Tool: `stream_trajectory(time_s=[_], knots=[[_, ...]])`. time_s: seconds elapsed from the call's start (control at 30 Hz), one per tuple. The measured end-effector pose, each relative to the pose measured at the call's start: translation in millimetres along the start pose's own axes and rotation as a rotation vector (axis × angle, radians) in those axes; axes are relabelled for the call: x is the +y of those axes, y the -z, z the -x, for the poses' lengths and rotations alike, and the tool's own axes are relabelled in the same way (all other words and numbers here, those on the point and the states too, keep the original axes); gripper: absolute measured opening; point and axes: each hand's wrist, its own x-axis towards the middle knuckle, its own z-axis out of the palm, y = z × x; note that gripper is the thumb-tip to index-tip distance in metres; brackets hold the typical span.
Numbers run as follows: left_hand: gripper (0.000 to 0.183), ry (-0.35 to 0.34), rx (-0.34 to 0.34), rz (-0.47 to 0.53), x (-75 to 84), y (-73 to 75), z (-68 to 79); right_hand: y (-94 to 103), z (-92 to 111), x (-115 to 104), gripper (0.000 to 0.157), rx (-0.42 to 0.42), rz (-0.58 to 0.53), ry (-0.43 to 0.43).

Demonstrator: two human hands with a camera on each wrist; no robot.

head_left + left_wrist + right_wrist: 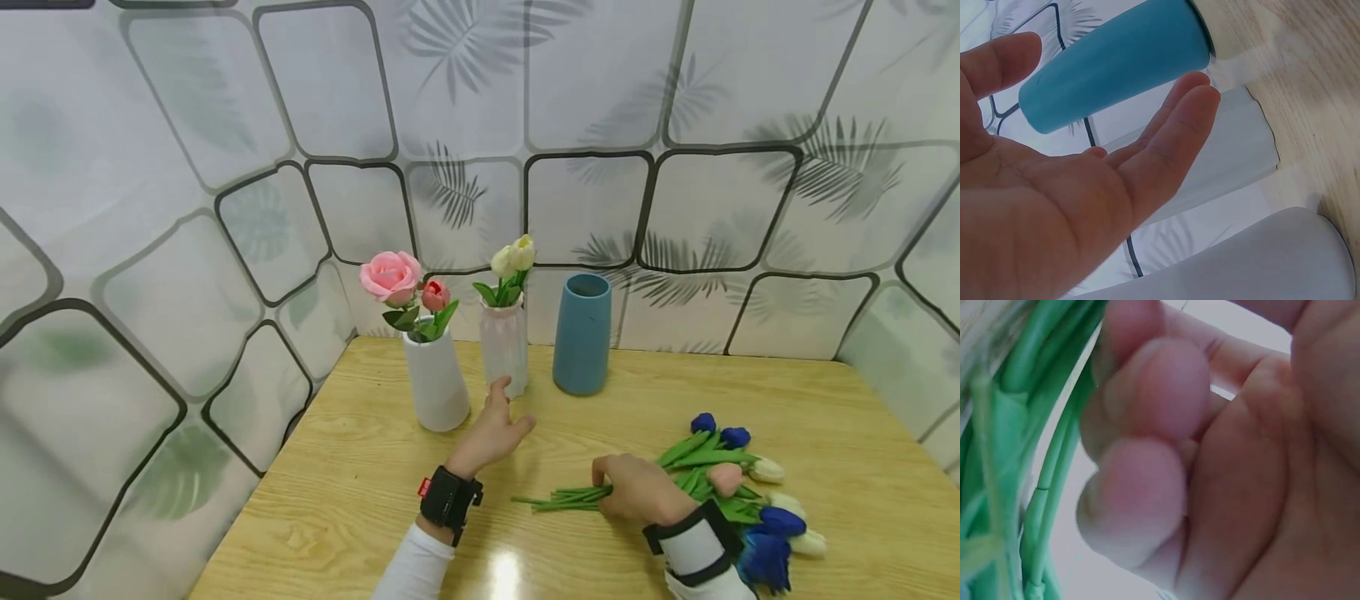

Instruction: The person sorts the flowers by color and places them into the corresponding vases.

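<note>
My left hand (pixel 491 437), fingers spread and holding nothing, reaches toward the pale ribbed vase (pixel 504 346); in the left wrist view its palm (pixel 1041 206) is bare. That vase holds white tulips (pixel 513 257). To its left stands a smooth white vase (pixel 437 383) with a pink rose (pixel 391 277) and a red tulip (pixel 436 294); to its right is a blue vase (pixel 582 337). My right hand (pixel 637 487) is over the green stems (pixel 566 499) of a flower bunch lying on the table. In the right wrist view, its fingers (pixel 1147 494) curl loosely beside the stems, the palm vacant.
The bunch's blooms spread to the right: blue tulips (pixel 782 521), white tulips (pixel 768 470), a pink tulip (pixel 725 479) and a ruffled blue flower (pixel 765 560). Patterned cloth (pixel 465 100) hangs behind and beside the wooden table (pixel 360 467).
</note>
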Motion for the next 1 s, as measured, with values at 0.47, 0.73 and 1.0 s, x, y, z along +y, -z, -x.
stream_trajectory(time_s=[0.47,0.73,1.0], knots=[[0.070,-0.002,-0.013,-0.002,-3.5,0.4,-0.3,-3.9,-8,8,0.014,0.136,-0.013,0.080],[0.068,-0.002,-0.018,-0.018,-3.0,-0.3,-0.5,-1.4,-5,11,0.019,0.120,-0.027,0.143],[0.068,-0.001,-0.012,-0.029,-2.7,-0.1,-1.2,-0.3,-5,8,0.007,0.244,-0.046,0.052]])
